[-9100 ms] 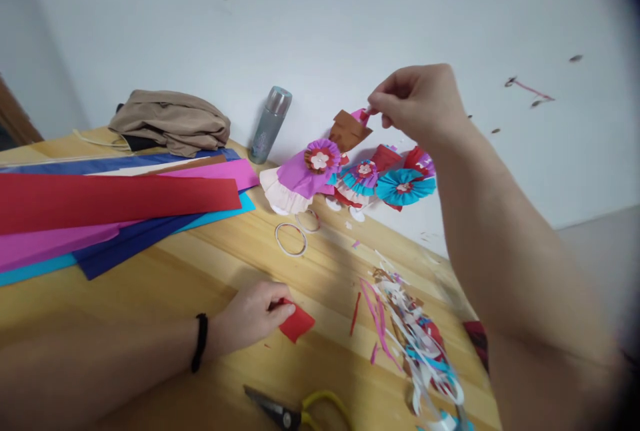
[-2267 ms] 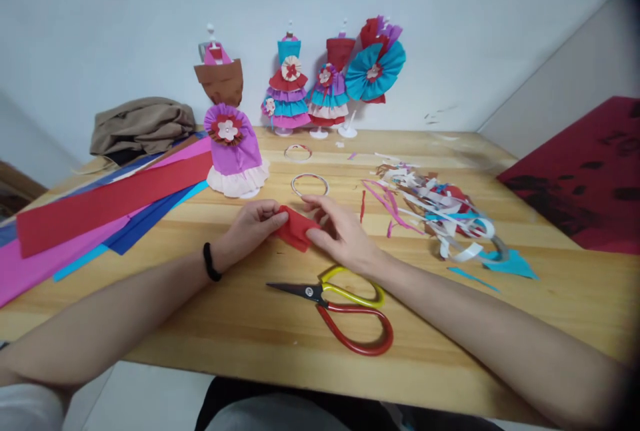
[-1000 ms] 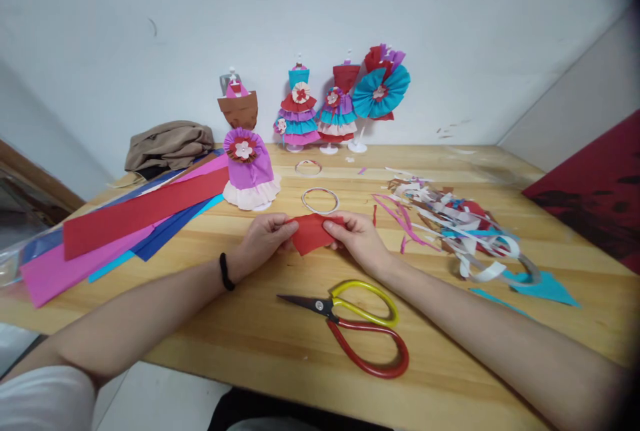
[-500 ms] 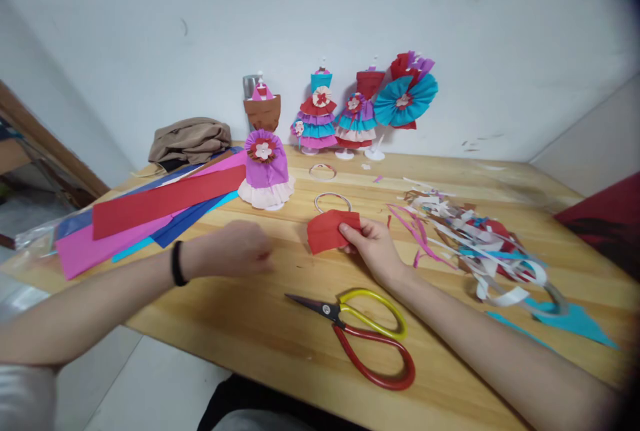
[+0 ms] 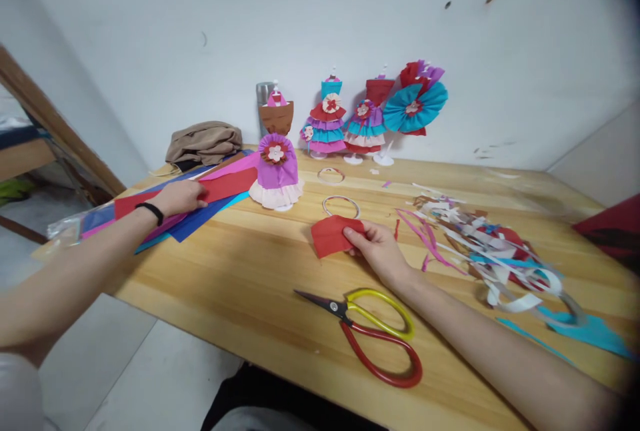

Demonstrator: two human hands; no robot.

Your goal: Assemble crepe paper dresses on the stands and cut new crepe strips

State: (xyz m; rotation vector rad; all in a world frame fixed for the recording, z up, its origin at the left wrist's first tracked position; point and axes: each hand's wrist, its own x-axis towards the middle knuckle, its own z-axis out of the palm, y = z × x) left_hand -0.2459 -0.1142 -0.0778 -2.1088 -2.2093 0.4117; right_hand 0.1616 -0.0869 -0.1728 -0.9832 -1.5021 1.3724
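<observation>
My left hand (image 5: pixel 181 198) is on a red crepe paper strip (image 5: pixel 231 185), its fingers curled in at the surface; the fingertips are partly hidden. Other strips lie below, among them a dark blue strip (image 5: pixel 187 223). A small red paper piece (image 5: pixel 330 234) is pinched between the thumb and fingers of my right hand (image 5: pixel 373 244), just above the tabletop. In front of that hand rest scissors (image 5: pixel 345 314) with one yellow and one red handle, blades pointing left. Behind the red piece lies a pale ring (image 5: pixel 341 197).
A small dress form in a purple paper dress (image 5: pixel 276 171) stands mid-table. Several more decorated forms, such as a tiered dress (image 5: pixel 326 121), line the wall. Paper scraps (image 5: pixel 500 251) pile at the right. Brown cloth (image 5: pixel 205 143) lies back left, near a metal cylinder (image 5: pixel 263 92).
My left hand has moved left and away from me, from over the bare tabletop onto the red strip. My right hand still holds the red piece. The view has shifted slightly left.
</observation>
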